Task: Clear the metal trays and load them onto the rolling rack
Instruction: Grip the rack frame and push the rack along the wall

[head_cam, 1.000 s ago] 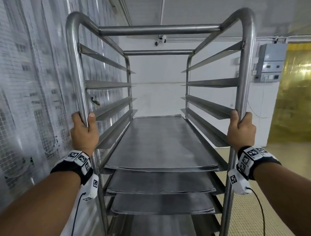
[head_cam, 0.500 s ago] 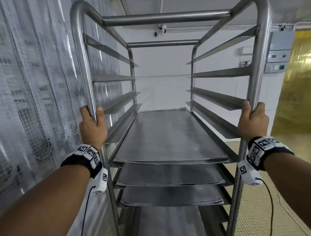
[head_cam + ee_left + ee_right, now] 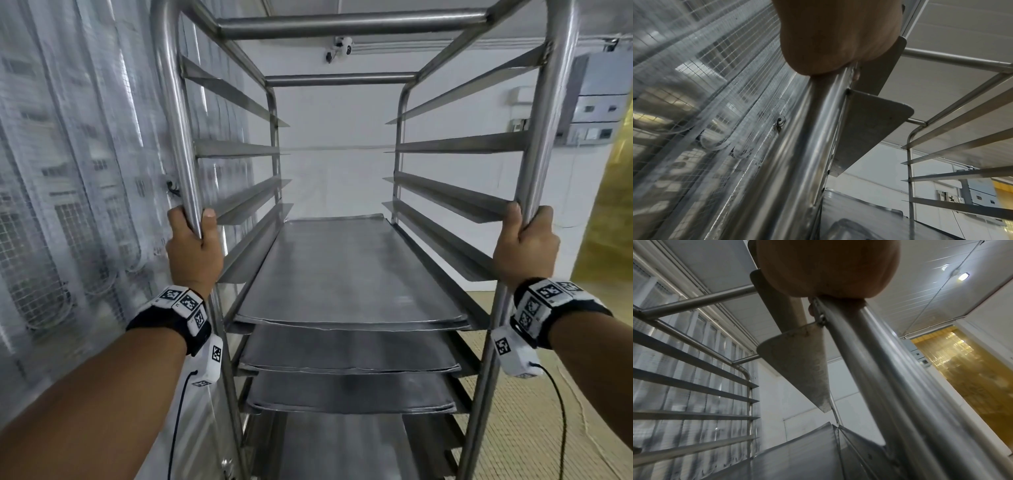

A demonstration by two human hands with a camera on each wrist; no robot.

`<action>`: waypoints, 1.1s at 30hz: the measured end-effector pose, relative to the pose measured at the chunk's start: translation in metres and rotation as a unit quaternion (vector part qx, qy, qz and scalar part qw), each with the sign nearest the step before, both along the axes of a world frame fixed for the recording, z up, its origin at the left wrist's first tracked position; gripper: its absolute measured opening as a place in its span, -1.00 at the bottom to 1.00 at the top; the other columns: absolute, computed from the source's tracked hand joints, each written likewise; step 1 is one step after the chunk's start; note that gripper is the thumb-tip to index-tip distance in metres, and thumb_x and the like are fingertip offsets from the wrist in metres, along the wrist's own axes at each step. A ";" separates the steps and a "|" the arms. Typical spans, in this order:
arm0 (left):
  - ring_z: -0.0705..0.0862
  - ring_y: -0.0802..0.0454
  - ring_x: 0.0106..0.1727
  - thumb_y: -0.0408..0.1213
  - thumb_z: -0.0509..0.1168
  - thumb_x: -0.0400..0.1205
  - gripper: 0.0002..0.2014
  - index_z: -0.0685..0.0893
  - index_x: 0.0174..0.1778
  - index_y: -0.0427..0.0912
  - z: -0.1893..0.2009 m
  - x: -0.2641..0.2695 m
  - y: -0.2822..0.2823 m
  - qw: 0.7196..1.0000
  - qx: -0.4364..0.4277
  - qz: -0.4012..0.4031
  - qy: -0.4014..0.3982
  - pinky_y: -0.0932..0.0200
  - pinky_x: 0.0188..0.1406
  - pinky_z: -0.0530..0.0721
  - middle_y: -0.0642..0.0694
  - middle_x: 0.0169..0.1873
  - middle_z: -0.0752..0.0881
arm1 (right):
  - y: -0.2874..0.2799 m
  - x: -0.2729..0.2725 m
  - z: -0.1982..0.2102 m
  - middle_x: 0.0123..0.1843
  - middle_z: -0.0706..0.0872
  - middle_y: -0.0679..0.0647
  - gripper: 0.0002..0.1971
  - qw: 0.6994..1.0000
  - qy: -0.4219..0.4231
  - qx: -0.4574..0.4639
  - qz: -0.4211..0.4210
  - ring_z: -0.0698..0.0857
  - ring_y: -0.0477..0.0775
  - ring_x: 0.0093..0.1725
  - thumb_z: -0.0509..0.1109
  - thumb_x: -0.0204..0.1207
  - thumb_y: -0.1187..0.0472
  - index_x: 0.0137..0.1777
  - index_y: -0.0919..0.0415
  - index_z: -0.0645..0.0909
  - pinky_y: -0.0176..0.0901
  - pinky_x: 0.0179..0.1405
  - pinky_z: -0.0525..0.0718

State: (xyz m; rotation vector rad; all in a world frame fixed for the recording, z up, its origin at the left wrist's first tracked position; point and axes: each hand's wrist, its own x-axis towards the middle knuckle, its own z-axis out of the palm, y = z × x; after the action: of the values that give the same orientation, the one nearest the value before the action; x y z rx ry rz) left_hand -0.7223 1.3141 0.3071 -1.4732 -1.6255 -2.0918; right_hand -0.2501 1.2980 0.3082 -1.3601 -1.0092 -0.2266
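Observation:
A tall steel rolling rack (image 3: 346,27) fills the head view in front of me. Several flat metal trays lie on its lower runners, the top tray (image 3: 346,270) at about waist height and two more trays (image 3: 349,349) stacked below it. The upper runners hold nothing. My left hand (image 3: 193,246) grips the rack's near left post (image 3: 178,137). My right hand (image 3: 524,246) grips the near right post (image 3: 548,120). In the left wrist view the left hand (image 3: 838,35) wraps the post (image 3: 793,162); in the right wrist view the right hand (image 3: 828,267) wraps the post (image 3: 869,361).
A clear strip curtain over wire mesh (image 3: 68,171) hangs close along the rack's left side. A white wall (image 3: 335,171) stands beyond the rack. A grey electrical cabinet (image 3: 599,102) and a yellow strip curtain (image 3: 613,222) are at the right, over tiled floor (image 3: 534,428).
The rack and both hands sit further right and closer in the view than a second ago, and the mesh at the left is blurred. Both hands keep their grip on the posts.

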 end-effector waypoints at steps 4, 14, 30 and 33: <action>0.63 -0.13 -0.26 0.08 0.15 0.77 -0.59 0.42 0.31 -0.21 -0.001 0.016 0.012 1.000 -0.001 0.009 0.005 0.08 -0.22 0.51 -0.05 -0.22 0.68 | 0.021 0.016 -0.002 -0.35 0.53 0.29 -0.46 1.000 -0.005 -0.001 0.009 0.56 0.38 -0.31 0.05 0.74 -0.23 0.11 0.35 0.34 0.10 -0.31 0.45; 0.60 -0.18 -0.31 0.12 0.13 0.77 -0.51 0.40 0.35 -0.25 -0.003 0.052 0.047 1.000 0.009 0.025 0.012 0.02 -0.24 0.53 -0.13 -0.28 0.65 | 0.075 0.054 -0.003 -0.38 0.52 0.26 -0.47 0.999 -0.006 0.017 0.038 0.57 0.41 -0.31 0.06 0.74 -0.22 0.12 0.35 0.34 0.13 -0.28 0.49; 0.68 -0.41 0.04 0.15 0.10 0.77 -0.46 0.36 0.49 -0.20 -0.005 0.069 0.134 0.999 0.011 0.036 0.017 -0.08 -0.06 0.56 -0.39 0.09 0.73 | 0.162 0.071 -0.005 -0.43 0.51 0.15 -0.56 0.997 -0.016 0.018 0.069 0.51 0.26 -0.43 0.07 0.76 -0.17 0.05 0.27 0.30 0.01 -0.38 0.39; 0.67 -0.33 -0.06 0.13 0.12 0.78 -0.55 0.43 0.43 -0.13 -0.002 0.077 0.154 1.000 0.014 0.023 0.013 -0.02 -0.11 0.53 -0.38 0.00 0.73 | 0.185 0.074 -0.006 -0.43 0.49 0.13 -0.58 0.998 -0.017 0.020 0.060 0.51 0.29 -0.42 0.08 0.76 -0.16 0.04 0.27 0.30 0.01 -0.38 0.39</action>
State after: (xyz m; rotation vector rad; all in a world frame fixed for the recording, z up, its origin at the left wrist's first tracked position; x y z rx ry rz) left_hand -0.6449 1.4679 0.3049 -1.4342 -1.6000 -2.0537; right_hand -0.1756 1.4831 0.3025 -1.2589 -1.1062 -0.1800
